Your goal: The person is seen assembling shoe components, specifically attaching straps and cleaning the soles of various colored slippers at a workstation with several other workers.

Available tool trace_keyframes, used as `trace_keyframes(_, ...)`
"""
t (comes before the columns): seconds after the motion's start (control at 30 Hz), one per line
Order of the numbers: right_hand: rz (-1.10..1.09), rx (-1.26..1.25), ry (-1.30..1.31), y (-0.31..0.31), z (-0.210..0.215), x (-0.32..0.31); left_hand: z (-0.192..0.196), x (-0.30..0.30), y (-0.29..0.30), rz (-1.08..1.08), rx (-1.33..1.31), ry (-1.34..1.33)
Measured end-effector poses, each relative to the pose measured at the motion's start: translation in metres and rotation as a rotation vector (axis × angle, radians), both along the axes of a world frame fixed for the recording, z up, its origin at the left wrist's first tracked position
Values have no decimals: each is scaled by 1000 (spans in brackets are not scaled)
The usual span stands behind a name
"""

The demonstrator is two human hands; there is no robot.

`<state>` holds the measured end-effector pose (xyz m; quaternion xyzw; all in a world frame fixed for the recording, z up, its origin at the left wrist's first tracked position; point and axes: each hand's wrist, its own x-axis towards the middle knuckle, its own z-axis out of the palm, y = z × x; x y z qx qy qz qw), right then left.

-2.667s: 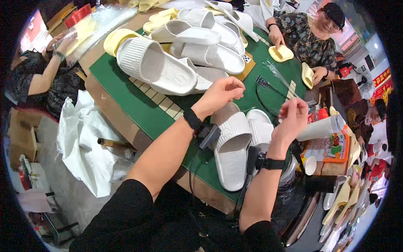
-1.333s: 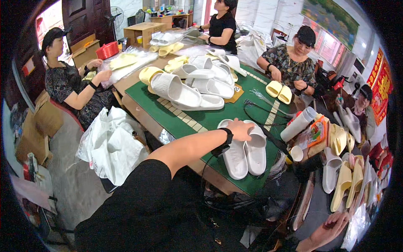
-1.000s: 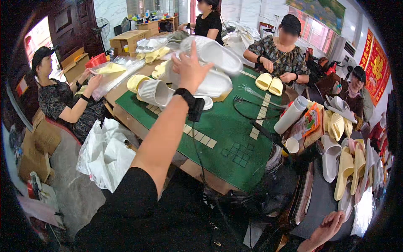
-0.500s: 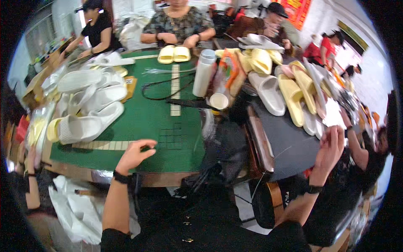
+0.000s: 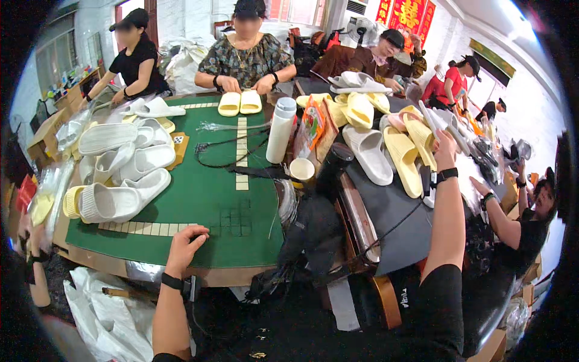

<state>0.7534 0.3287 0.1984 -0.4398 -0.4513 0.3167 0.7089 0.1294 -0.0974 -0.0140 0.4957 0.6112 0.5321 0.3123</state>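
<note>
"Any writing to be seen?"

"Some. Beyond the white bottle (image 5: pixel 281 133) and to its right, red banners (image 5: pixel 405 17) carry gold characters. The orange packet (image 5: pixel 309 123) just right of the bottle has a printed front, and a black item (image 5: pixel 405 297) well to the bottle's right, nearer the wearer, shows pale lettering."

"And what's changed?"

"Mostly the right hand (image 5: pixel 445 149). Half a second ago it was blurred, lower and nearer the body, apart from the slippers. Now it's well right of the bottle, reaching forward to the pile, its fingers up against a grey slipper (image 5: pixel 444 128) that stands on edge behind some yellow slippers (image 5: pixel 401 155). I can't tell whether it pinches it."

"The left hand (image 5: pixel 187 246)?"

"Much as it was: left of the bottle and nearer the wearer, over the front of the green mat (image 5: pixel 256 244), fingers loosely curled, thumb apart. I can't tell if it touches the mat. The stacked grey slippers (image 5: pixel 117 194) lie farther left of the bottle."
</note>
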Motion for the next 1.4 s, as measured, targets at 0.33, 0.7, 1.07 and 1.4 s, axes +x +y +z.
trace_keyframes(0.33,235,30,27,45,-23,-14,-13,-2,-6,89,-5,-46)
trace_keyframes(0.7,326,435,88,-48,64,-29,6,4,-16,141,-39,14)
trace_keyframes(1.07,1363,180,454,-200,130,-67,-6,-5,-4,7,136,92)
trace_keyframes(1.4,1760,11,571,-296,63,-252,5,-14,-46,54,109,-282)
